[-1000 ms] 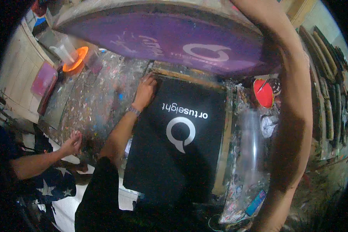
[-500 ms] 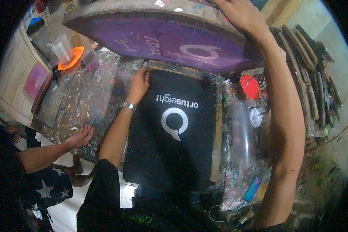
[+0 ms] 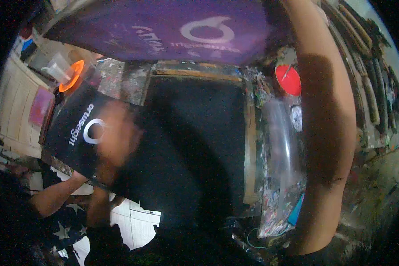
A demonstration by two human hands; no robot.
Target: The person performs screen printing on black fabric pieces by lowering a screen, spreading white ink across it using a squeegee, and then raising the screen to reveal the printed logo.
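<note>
Pretty crowded bench (image 3: 115, 73) here, all caked in paint specks. A big purple screen (image 3: 164, 35) tilts up along the far side with pale reversed shapes on it, and the person's bare right arm (image 3: 326, 155) runs up the right edge, blocking part of a blue slab (image 3: 295, 212) and some of the long sticks (image 3: 368, 84) stacked beyond. Between the arm and the middle there's a see-through plastic roll (image 3: 277, 137), a crumpled white wad (image 3: 296, 117) and a round red tub (image 3: 288, 82) with a thin stick in it. Over left, a clear jug (image 3: 57, 68) sits by an orange dish (image 3: 77, 73), with a flat purple panel (image 3: 41, 106) near them. The black printed piece (image 3: 77, 128) is at the left side of the bench, turned at a slant, matt and dark with crisp white lettering and a white ring. The left hand (image 3: 117, 135) covers its right part, but it's so blurred I can't tell whether those fingers are gripping; the right hand is out of sight, so no idea about its fingers. A co-worker's hand (image 3: 79, 177) is at the piece's near edge. Mid-bench is a flat black rectangle (image 3: 195, 133), smooth-looking and shadowed, bordered by worn wooden strips (image 3: 251, 155).
</note>
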